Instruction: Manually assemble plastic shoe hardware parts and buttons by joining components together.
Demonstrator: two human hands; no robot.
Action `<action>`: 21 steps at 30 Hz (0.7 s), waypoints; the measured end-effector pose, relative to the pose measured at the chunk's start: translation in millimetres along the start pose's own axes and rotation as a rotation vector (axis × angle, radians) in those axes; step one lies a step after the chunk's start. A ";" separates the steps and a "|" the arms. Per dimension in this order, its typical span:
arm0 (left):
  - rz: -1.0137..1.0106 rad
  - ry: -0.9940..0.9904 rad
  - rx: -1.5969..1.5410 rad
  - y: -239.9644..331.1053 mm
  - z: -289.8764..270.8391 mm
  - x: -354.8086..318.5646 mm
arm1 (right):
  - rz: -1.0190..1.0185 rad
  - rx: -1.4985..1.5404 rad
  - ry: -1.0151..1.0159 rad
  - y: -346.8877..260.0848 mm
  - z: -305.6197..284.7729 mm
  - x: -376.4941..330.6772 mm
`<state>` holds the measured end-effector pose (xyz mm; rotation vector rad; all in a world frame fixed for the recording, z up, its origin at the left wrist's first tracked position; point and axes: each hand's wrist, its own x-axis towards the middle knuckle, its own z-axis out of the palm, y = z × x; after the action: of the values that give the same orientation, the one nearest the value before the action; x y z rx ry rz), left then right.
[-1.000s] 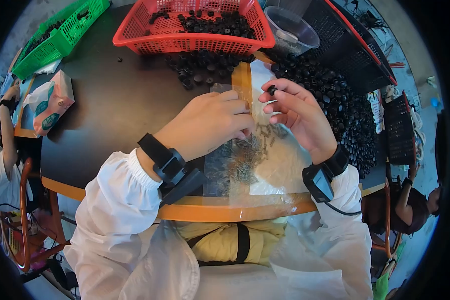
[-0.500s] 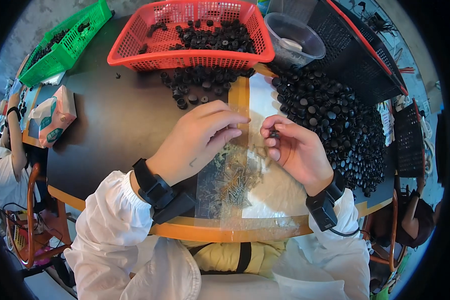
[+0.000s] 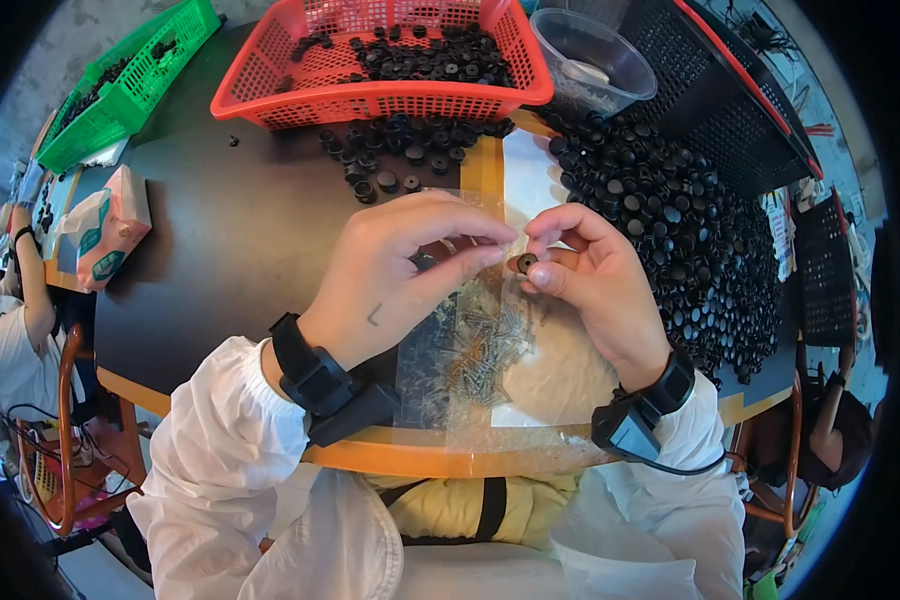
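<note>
My right hand point(image 3: 610, 285) holds a small round black knob point(image 3: 526, 263) between thumb and fingers, its face with a central hole turned up. Close beside it, my left hand point(image 3: 395, 255) has thumb and index fingertips drawn together at the knob's left edge; whatever they pinch is too small to make out. Under both hands, a heap of thin metal screws point(image 3: 482, 355) lies on a clear plastic sheet point(image 3: 425, 395). To the right spreads a large pile of shiny black round caps point(image 3: 685, 245). More black knobs point(image 3: 400, 150) lie loose beyond my left hand.
A red basket point(image 3: 390, 104) of black parts stands at the far side, with a clear plastic tub point(image 3: 625, 85) and black crates point(image 3: 740, 130) to its right. At left are a green basket point(image 3: 135, 105) and a tissue pack point(image 3: 115, 228). Other people sit at both sides.
My hands have come together, the left moving right toward the right hand. The knob in my right fingers has turned so its holed face shows. The view has shifted slightly.
</note>
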<state>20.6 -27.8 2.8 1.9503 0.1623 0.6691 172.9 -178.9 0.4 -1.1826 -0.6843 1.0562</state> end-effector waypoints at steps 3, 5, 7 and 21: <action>-0.001 -0.044 0.008 1.2 -0.4 0.0 | -0.012 0.061 -0.010 -1.3 -1.8 -2.6; 0.009 -0.056 -0.009 0.6 -0.3 -0.7 | -0.039 0.059 -0.013 0.2 -2.8 -2.5; -0.009 -0.041 -0.048 0.3 1.5 -4.4 | -0.058 0.061 -0.027 0.8 0.4 -2.9; -0.042 -0.003 -0.052 -0.4 4.8 -3.9 | -0.169 -0.155 0.106 5.2 7.5 -5.9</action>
<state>19.9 -33.0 -0.6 1.8926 0.1817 0.6363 162.5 -181.2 -2.0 -1.2809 -0.7795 0.8049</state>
